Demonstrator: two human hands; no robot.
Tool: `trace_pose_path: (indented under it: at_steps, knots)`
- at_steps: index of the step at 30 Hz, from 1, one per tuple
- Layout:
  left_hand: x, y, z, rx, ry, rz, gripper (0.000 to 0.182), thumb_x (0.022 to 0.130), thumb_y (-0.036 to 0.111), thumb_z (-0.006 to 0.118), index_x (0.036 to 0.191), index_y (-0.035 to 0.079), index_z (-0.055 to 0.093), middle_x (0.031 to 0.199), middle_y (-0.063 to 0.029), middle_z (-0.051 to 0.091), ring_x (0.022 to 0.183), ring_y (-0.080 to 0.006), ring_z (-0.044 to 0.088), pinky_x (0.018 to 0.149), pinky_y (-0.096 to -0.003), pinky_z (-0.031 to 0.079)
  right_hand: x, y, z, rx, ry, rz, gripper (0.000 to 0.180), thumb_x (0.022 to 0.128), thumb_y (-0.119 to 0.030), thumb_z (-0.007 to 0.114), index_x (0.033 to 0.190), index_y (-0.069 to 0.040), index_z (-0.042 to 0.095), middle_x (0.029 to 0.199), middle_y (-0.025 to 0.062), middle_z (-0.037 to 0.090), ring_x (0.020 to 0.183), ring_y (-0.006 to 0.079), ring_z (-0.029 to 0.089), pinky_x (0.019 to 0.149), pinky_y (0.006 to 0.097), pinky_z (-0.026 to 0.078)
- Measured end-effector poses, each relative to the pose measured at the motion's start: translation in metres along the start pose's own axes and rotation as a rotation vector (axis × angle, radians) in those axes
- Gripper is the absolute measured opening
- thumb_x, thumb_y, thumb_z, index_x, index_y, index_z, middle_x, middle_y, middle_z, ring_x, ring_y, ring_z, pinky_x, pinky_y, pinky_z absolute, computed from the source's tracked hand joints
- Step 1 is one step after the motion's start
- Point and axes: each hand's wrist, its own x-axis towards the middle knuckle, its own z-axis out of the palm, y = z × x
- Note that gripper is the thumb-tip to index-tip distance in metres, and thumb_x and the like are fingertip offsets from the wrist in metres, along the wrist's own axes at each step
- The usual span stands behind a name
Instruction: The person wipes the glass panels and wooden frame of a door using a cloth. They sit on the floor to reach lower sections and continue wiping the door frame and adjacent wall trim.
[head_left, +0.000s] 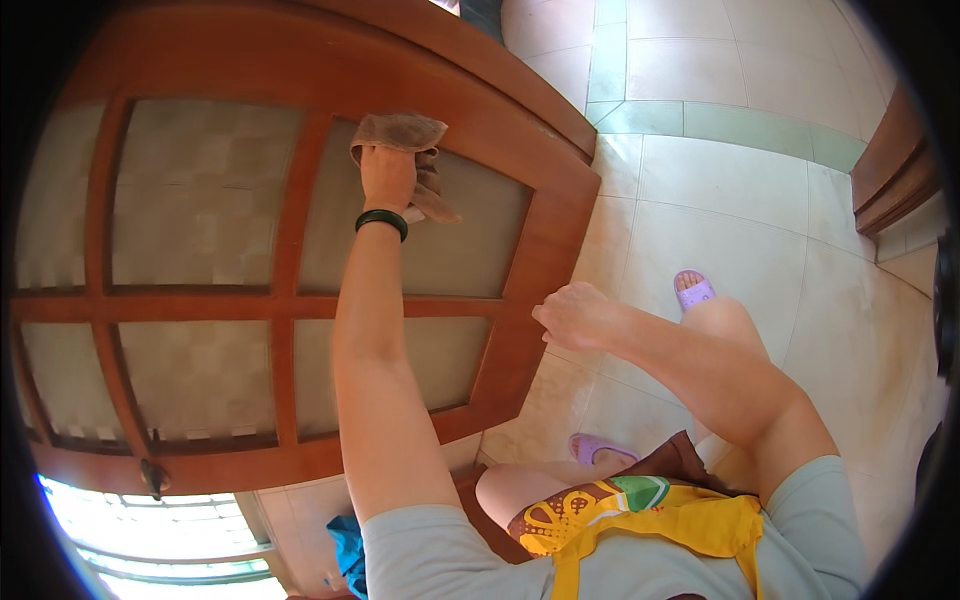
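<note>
My left hand (388, 176), with a dark bangle at its wrist, holds a brown cloth (401, 131) against the upper part of a brown wooden door (360, 307) with several glass panes. Part of the cloth hangs down beside the wrist, over a patterned glass pane (465, 232). My right hand (576, 316) lies at the door's outer edge with its fingers curled; whether it grips the edge cannot be told. A metal door handle (154, 477) shows at the lower left.
Pale floor tiles (720, 187) with a green border strip (765, 135) lie beyond the door. My feet wear purple slippers (696, 292). A dark wooden frame (896, 169) stands at the right. A blue cloth-like item (347, 551) and a bright barred window (165, 532) are at the lower left.
</note>
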Motion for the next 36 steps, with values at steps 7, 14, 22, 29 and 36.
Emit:
trace_pose_path:
  at_steps: [7, 14, 22, 29, 36]
  knots:
    - [-0.015, 0.074, 0.068, 0.055, -0.112, 0.172, 0.024, 0.088, 0.018, 0.053, 0.104, 0.010, 0.068, 0.113, -0.0082, 0.065, 0.114, -0.0258, 0.053, 0.105, -0.0452, 0.032, -0.006, 0.003, 0.002, -0.062, -0.011, -0.003, 0.025, 0.090, -0.029, 0.059, 0.090, -0.004, 0.066, 0.086, 0.0118, 0.069, 0.086, 0.0299, 0.066, 0.070, 0.0409, 0.051]
    - [-0.031, 0.157, 0.125, 0.063, -0.351, 0.209, 0.024, 0.088, 0.018, 0.054, 0.104, 0.010, 0.069, 0.115, -0.0087, 0.064, 0.117, -0.0244, 0.052, 0.105, -0.0438, 0.031, -0.014, 0.003, 0.003, -0.127, 0.062, -0.032, 0.014, 0.084, -0.021, 0.064, 0.083, -0.007, 0.066, 0.076, 0.0057, 0.068, 0.076, 0.0240, 0.067, 0.063, 0.0359, 0.051]
    - [-0.044, 0.214, 0.178, -0.097, -0.393, 0.158, 0.030, 0.092, 0.019, 0.051, 0.117, 0.010, 0.065, 0.129, -0.0088, 0.057, 0.124, -0.0240, 0.047, 0.109, -0.0420, 0.027, -0.021, 0.012, 0.002, -0.093, 0.086, -0.049, 0.011, 0.082, -0.016, 0.064, 0.082, -0.005, 0.065, 0.075, 0.0085, 0.068, 0.076, 0.0250, 0.067, 0.062, 0.0369, 0.050]
    - [-0.024, 0.161, 0.116, 0.001, -0.486, 0.094, 0.031, 0.091, 0.018, 0.051, 0.117, 0.009, 0.065, 0.130, -0.0089, 0.057, 0.124, -0.0257, 0.046, 0.107, -0.0422, 0.032, -0.016, 0.014, 0.000, 0.003, 0.078, -0.040, 0.024, 0.087, -0.027, 0.065, 0.086, -0.003, 0.066, 0.079, 0.0120, 0.069, 0.083, 0.0298, 0.067, 0.067, 0.0401, 0.050]
    - [-0.004, 0.023, -0.011, 0.206, 0.095, 0.023, 0.022, 0.084, 0.017, 0.053, 0.098, 0.009, 0.069, 0.105, -0.0121, 0.065, 0.106, -0.0284, 0.055, 0.095, -0.0459, 0.038, -0.012, 0.010, 0.003, 0.023, 0.071, 0.006, 0.024, 0.087, -0.028, 0.065, 0.084, -0.004, 0.068, 0.081, 0.0125, 0.069, 0.084, 0.0306, 0.067, 0.070, 0.0417, 0.051]
